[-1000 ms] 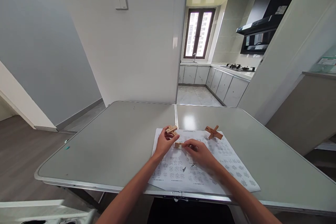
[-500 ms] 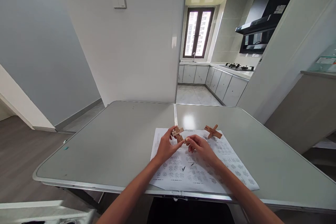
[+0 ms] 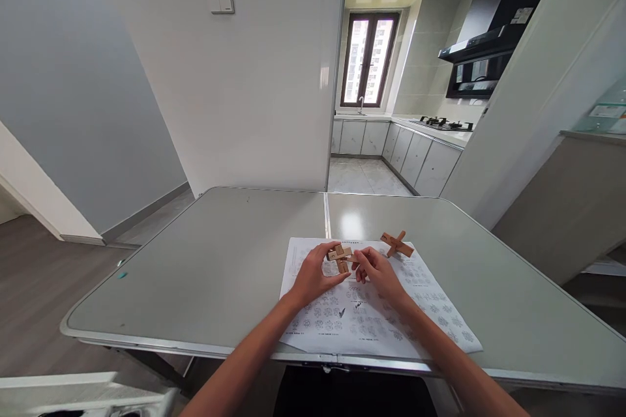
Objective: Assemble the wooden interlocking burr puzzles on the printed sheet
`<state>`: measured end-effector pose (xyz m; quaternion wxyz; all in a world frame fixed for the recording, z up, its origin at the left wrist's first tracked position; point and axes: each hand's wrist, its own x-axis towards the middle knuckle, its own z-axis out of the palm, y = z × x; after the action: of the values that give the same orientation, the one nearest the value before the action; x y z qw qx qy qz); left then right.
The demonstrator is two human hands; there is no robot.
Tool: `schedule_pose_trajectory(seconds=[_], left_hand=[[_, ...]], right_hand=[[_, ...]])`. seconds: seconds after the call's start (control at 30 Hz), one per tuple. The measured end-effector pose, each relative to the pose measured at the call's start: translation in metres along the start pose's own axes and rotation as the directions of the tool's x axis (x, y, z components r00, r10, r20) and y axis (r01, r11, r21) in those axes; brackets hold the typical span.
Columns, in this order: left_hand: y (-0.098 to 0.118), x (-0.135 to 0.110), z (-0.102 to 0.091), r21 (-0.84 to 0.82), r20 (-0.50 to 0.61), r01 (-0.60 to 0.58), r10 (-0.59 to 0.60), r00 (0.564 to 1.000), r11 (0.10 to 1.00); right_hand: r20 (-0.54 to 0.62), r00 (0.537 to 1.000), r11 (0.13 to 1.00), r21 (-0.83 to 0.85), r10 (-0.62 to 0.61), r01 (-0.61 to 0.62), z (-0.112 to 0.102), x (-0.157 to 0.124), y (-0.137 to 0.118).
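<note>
the wooden puzzle [image 3: 340, 255] sits between left hand [image 3: 315, 275] and right hand [image 3: 375, 270]

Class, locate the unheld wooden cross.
In the head view, the wooden cross sits right of centre, at the far right corner of the printed sheet, beyond the right hand.

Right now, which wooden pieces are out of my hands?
The crossed pieces by the paper's far right corner; the other pieces are held in the left hand and right hand.
</note>
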<state>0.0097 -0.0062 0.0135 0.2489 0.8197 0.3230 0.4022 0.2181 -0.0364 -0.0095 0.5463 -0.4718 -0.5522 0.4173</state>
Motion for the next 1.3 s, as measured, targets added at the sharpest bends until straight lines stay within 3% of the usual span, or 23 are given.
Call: schedule_pose_trajectory(seconds=[0.67, 1.3], left_hand=[[-0.001, 0.000, 0.003, 0.094, 0.034, 0.015, -0.019, 0.999, 0.995], [0.002, -0.001, 0.005, 0.225, 0.080, -0.133, 0.118, 0.990, 0.965]], right_hand=[[-0.011, 0.989, 0.943, -0.305, -0.145, 0.135, 0.003, -0.011, -0.001], [0.015, 0.983, 0.907, -0.383, -0.181, 0.173, 0.003, -0.018, -0.011]])
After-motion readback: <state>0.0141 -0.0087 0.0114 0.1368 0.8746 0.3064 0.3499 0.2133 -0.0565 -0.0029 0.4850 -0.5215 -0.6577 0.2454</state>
